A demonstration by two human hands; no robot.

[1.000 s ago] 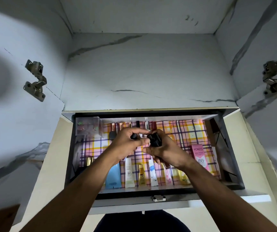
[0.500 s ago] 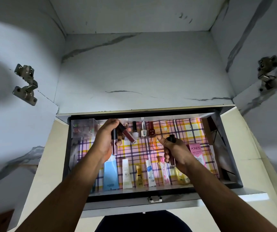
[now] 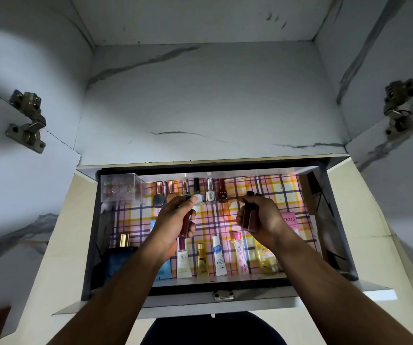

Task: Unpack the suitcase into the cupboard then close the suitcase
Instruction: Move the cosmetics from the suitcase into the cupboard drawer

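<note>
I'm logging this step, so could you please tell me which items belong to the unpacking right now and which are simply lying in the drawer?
In hand:
- left hand: dark red tube
- right hand: dark bottles

Lying about:
- nail polishes
- clear box
- pink carton
- front-row tubes

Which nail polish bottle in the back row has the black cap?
The nail polish bottle with a pale body, just beyond the left hand; the clear one beside it has a silver cap, the next is dark red.
</note>
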